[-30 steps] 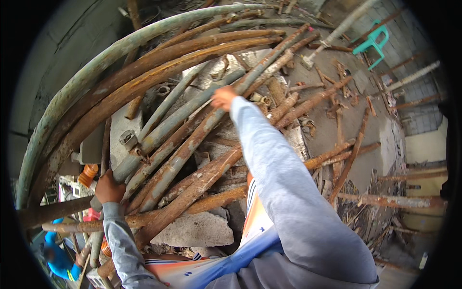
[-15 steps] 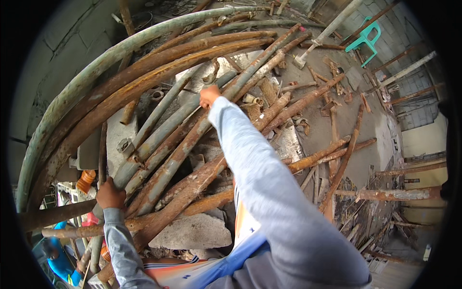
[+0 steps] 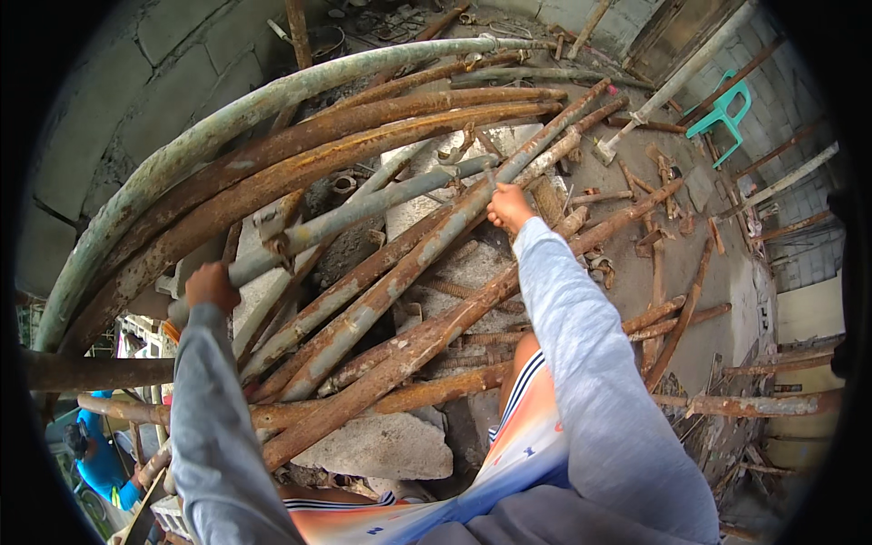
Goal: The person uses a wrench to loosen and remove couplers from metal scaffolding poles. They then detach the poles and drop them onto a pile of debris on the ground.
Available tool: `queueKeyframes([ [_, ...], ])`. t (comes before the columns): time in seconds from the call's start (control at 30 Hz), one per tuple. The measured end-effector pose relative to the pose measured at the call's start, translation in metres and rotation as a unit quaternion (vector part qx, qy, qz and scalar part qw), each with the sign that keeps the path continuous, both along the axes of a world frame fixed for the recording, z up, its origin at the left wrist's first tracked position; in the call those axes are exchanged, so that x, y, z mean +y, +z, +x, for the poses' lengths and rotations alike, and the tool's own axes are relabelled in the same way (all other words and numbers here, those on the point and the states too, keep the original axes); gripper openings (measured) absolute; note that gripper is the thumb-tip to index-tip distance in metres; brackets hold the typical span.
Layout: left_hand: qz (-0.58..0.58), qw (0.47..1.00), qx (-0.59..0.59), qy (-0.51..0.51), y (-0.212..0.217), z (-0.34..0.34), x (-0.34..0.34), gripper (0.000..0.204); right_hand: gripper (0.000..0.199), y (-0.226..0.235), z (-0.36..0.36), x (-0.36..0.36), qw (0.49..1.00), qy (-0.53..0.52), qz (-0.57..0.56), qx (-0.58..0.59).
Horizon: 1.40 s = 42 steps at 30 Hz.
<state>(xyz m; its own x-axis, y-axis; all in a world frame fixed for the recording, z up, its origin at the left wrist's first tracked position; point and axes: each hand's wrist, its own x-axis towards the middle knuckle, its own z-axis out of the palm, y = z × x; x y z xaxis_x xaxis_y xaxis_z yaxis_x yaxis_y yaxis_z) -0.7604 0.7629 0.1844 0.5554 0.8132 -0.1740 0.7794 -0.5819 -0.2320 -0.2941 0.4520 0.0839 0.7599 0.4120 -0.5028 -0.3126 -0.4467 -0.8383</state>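
Observation:
My left hand (image 3: pixel 213 287) is wrapped round the lower end of a grey metal pipe (image 3: pixel 381 201), which slants up and away to the right. A rusty clamp (image 3: pixel 278 243) sits on this pipe just beyond the hand. My right hand (image 3: pixel 510 209) is closed beside a long rust-streaked pipe (image 3: pixel 391 263), near the far end of the grey pipe. A thin greyish piece (image 3: pixel 491 178) sticks up from its fingers; its kind is too small to tell. More rusty pipes (image 3: pixel 413 341) lie crossed beneath my arms.
Long curved-looking pipes (image 3: pixel 272 150) run along the left by a block wall (image 3: pixel 163 82). A broken concrete slab (image 3: pixel 377 445) lies near my legs. A green plastic chair (image 3: pixel 724 116) stands far right. A person in blue (image 3: pixel 98 459) is at the lower left.
The grey pipe has swung up and away from the neighbouring pipes, with my left hand still on it. My right hand has moved right, off the grey pipe. The view has shifted.

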Motion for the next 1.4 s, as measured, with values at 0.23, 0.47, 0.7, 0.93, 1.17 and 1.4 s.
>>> queueKeyframes([
  [0.23, -0.021, 0.999, -0.021, -0.036, 0.042, -0.01, 0.035, 0.024, 0.051, 0.008, -0.03, 0.023, 0.995, 0.095, 0.007, -0.011],
  [0.47, -0.044, 0.997, -0.011, -0.055, 0.102, -0.011, -0.116, 0.032, 0.032, -0.003, -0.016, 0.001, 0.987, 0.127, 0.005, -0.1],
  [0.7, -0.034, 0.999, 0.013, -0.018, 0.13, -0.129, -0.161, 0.03, 0.04, -0.009, -0.01, -0.005, 0.994, 0.049, 0.014, -0.095],
  [0.93, -0.585, 0.744, -0.061, 0.315, 0.202, -0.229, -0.176, 0.051, 0.02, -0.02, -0.001, 0.024, 0.936, 0.216, 0.067, -0.27],
  [1.17, -0.385, 0.889, -0.039, 0.245, 0.116, -0.324, -0.192, 0.048, 0.019, 0.021, -0.083, 0.048, 0.932, 0.342, 0.063, -0.098],
  [1.4, -0.141, 0.971, -0.022, 0.193, 0.102, -0.298, -0.22, 0.058, 0.013, 0.111, -0.215, 0.064, 0.755, 0.547, 0.11, -0.344],
])
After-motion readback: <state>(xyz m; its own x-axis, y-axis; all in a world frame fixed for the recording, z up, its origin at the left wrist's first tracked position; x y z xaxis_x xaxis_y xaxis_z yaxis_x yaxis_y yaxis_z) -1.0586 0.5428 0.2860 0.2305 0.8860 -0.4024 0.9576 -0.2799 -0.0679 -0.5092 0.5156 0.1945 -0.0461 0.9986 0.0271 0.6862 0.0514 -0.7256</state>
